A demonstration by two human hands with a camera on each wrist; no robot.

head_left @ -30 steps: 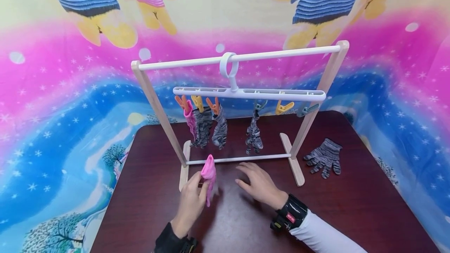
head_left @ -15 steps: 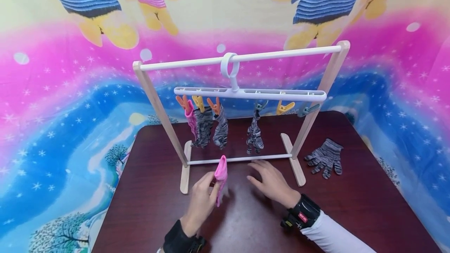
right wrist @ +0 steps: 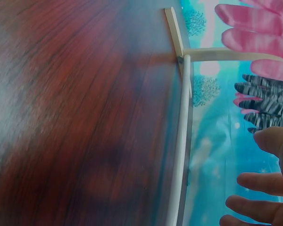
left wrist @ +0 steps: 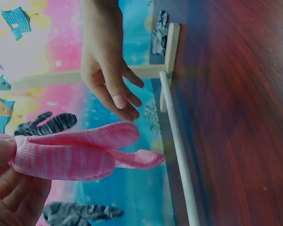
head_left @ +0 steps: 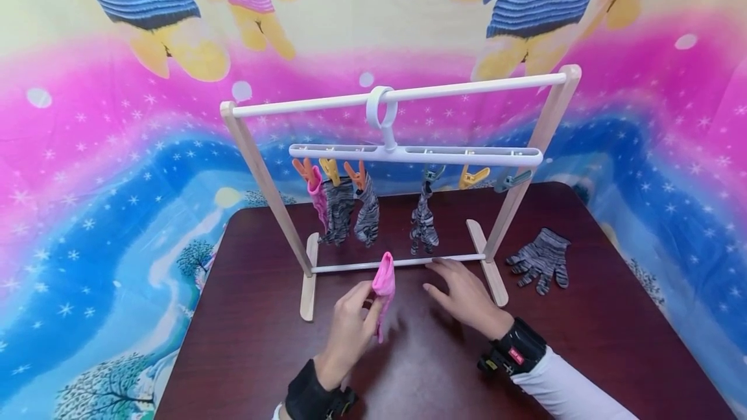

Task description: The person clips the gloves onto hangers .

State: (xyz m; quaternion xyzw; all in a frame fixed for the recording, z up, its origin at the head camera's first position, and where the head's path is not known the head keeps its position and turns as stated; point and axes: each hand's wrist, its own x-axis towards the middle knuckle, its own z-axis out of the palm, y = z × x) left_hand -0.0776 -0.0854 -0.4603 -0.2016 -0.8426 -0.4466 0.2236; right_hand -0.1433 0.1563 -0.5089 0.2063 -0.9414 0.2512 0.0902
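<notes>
My left hand (head_left: 349,329) pinches a pink knit glove (head_left: 384,277) by its cuff between thumb and fingers, above the table in front of the rack. In the left wrist view the pink glove (left wrist: 66,160) hangs with its fingers toward the table. To the right, my right hand (head_left: 467,297) is held with fingers loosely spread, holding nothing, near the rack's bottom rod. Clipped under the white hanger (head_left: 467,155) are a pink glove (head_left: 318,198) at the left and several grey-black striped gloves, one of them a striped glove (head_left: 425,222) right of centre.
A wooden rack (head_left: 265,180) carries the hanger on its top rod (head_left: 478,88). A yellow clothespin (head_left: 474,177) and a teal clothespin (head_left: 513,180) hang at the right with nothing in them. One striped glove (head_left: 541,259) lies flat on the dark table (head_left: 589,336), right of the rack.
Both hands have moved to the right, the left one carrying the pink glove along. The hanging gloves and the one on the table have stayed put.
</notes>
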